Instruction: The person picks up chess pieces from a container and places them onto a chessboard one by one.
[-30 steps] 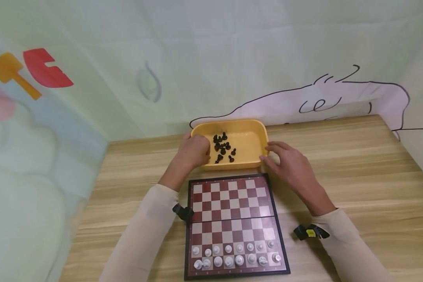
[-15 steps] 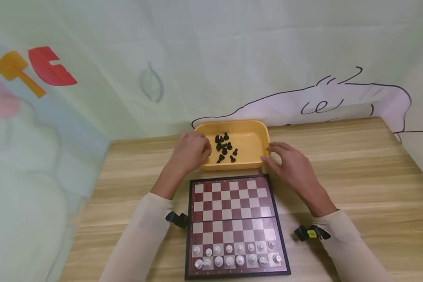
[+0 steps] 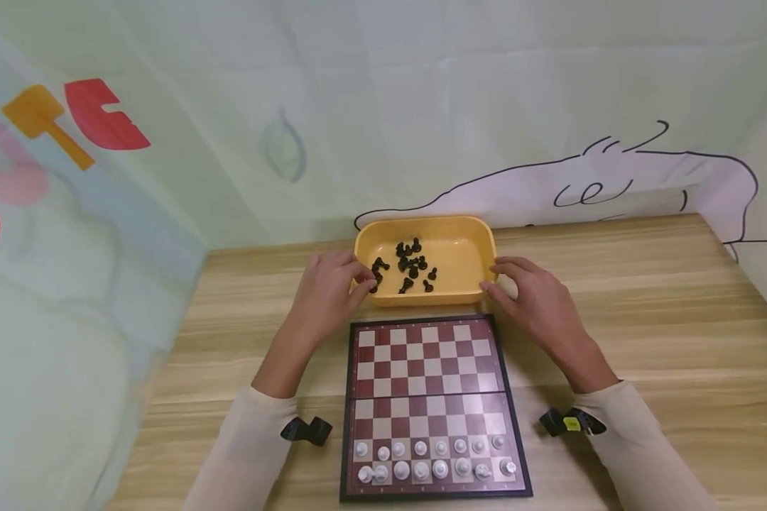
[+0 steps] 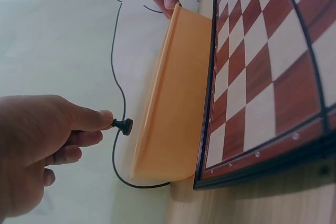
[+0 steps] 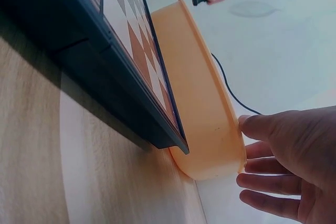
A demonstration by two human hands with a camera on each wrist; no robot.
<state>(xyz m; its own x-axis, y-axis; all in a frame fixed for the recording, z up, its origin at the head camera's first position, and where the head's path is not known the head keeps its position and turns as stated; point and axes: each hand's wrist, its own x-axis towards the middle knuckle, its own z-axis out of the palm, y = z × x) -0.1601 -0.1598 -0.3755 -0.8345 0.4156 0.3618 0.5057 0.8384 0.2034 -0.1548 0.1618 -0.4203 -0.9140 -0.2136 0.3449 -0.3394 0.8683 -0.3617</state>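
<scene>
Nearest, two pale sleeves come in from the bottom edge of the frame, the left sleeve [image 3: 243, 447] at lower left and the right sleeve [image 3: 639, 443] at lower right. Each wrist bears a small black device, the left device [image 3: 307, 430] beside the chessboard [image 3: 431, 369] and the right device [image 3: 572, 423] marked with a yellow patch. The chessboard lies flat at bottom centre on the wooden table [image 3: 652, 298], with white chess pieces [image 3: 420, 470] in two rows along its near edge; the squares farther up are bare.

Past the chessboard, at the middle of the frame, stands a yellow tray [image 3: 457, 259], its near wall just beside the board's far edge. The left hand [image 3: 324, 298] is at the tray's left end, its grip narrow: thumb and forefinger pinch one small black piece [image 4: 124, 126], which the left wrist view shows clear of the rim. The right hand [image 3: 540, 301] is at the tray's right end, thumb and fingers spread apart and fairly straight, touching the rim. Loose black chess pieces [image 3: 413, 272] lie scattered in the left and middle of the tray.

Farthest, a pale printed sheet [image 3: 371, 106] fills the upper frame, with a black-outlined cartoon figure [image 3: 591, 188] at right, and an orange hammer shape [image 3: 45, 121] and a red shape [image 3: 105, 117] at upper left.
</scene>
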